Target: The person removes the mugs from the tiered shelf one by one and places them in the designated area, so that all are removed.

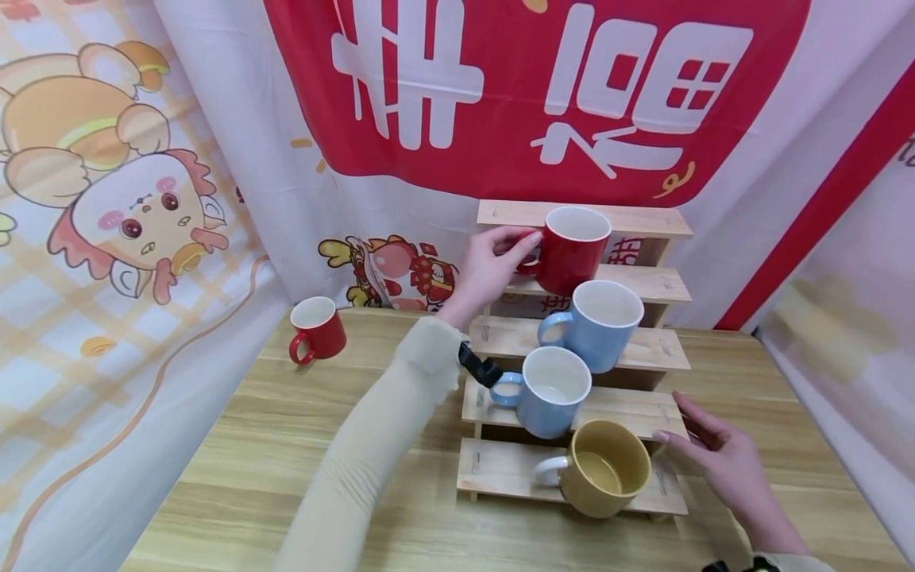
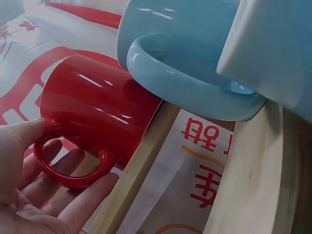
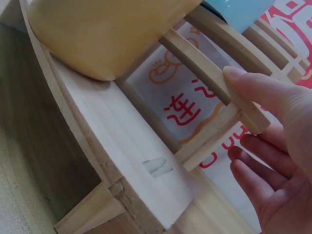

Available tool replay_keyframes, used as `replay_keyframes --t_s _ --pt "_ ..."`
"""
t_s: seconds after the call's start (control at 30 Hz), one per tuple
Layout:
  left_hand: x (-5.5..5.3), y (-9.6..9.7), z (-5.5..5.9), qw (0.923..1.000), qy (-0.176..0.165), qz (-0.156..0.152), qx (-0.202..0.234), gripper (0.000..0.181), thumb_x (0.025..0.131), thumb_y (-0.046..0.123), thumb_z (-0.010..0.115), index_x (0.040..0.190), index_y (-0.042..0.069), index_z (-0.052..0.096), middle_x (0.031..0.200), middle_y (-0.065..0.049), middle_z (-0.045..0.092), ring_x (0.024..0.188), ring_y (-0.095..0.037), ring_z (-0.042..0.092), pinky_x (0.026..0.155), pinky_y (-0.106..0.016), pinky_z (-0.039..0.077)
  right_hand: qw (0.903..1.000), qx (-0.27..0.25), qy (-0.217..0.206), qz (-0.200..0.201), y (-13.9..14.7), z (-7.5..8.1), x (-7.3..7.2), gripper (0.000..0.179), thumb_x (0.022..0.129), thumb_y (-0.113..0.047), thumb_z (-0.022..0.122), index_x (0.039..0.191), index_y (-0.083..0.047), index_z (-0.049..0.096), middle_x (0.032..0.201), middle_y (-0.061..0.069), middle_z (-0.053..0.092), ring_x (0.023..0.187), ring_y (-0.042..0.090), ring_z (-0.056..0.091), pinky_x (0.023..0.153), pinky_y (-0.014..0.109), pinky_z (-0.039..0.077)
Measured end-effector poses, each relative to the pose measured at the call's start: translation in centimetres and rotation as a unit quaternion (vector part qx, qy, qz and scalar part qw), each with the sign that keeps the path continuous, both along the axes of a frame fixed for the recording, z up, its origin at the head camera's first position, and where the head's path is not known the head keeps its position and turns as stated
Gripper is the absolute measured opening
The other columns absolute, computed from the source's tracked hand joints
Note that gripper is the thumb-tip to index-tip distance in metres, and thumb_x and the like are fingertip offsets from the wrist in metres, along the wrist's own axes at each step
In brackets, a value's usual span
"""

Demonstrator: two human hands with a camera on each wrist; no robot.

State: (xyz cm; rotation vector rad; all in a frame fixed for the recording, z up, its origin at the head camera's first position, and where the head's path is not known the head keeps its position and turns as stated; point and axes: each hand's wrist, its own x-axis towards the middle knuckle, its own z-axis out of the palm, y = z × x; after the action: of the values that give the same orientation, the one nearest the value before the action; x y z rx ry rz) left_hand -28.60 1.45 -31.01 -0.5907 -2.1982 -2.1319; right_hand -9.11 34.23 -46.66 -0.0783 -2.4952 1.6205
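My left hand (image 1: pixel 489 266) holds the handle of a red mug (image 1: pixel 572 262) on the second step from the top of a stepped wooden rack (image 1: pixel 493 462). In the left wrist view, the thumb lies on the handle's upper end, with fingers behind and below the loop. My right hand (image 1: pixel 725 461) grips the right end of a lower step, thumb on top and fingers below. Two light blue mugs (image 1: pixel 608 326) stand on the middle steps, and a mustard mug (image 1: pixel 600 477) with a white handle sits on the lowest. All handles on the rack point left.
Another red mug (image 1: pixel 318 330) stands on the wood-grain table (image 1: pixel 243 453) to the left, near the back edge. Printed white cloth (image 1: pixel 236 159) hangs behind and at both sides, with a large red panel (image 1: pixel 500 103) above the rack.
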Motion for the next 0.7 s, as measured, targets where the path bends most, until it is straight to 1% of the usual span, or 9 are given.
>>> replay_keyframes --t_s 0.2,0.47,0.7 --pt "0.17 0.17 -0.10 0.9999 0.009 0.010 0.000 0.036 0.093 0.042 0.073 0.123 0.023 0.072 0.116 0.007 0.070 0.111 -0.022 0.068 0.081 -0.030 0.061 1.0000 -0.001 0.001 0.001 0.01 -0.11 0.07 0.068 0.092 -0.016 0.080 0.150 -0.002 0.048 0.145 -0.010 0.051 0.115 -0.016 0.050 0.090 0.008 0.045" --pt "0.15 0.21 -0.14 0.9999 0.009 0.011 0.008 0.034 0.093 0.042 0.073 0.122 0.024 0.072 0.116 0.008 0.070 0.109 -0.019 0.068 0.082 -0.031 0.061 1.0000 0.005 0.000 -0.004 0.09 -0.04 0.02 0.069 0.091 -0.018 0.080 0.150 -0.002 0.047 0.145 -0.007 0.052 0.113 -0.016 0.052 0.090 0.008 0.046" --pt "0.10 0.26 -0.34 0.9995 0.011 0.019 0.023 0.034 0.091 0.041 0.075 0.119 0.022 0.073 0.113 0.007 0.072 0.108 -0.019 0.069 0.084 -0.030 0.060 1.0000 0.000 -0.003 -0.001 0.09 -0.13 -0.11 0.070 0.092 -0.016 0.080 0.151 -0.002 0.046 0.147 -0.004 0.050 0.114 -0.016 0.051 0.090 0.008 0.045"
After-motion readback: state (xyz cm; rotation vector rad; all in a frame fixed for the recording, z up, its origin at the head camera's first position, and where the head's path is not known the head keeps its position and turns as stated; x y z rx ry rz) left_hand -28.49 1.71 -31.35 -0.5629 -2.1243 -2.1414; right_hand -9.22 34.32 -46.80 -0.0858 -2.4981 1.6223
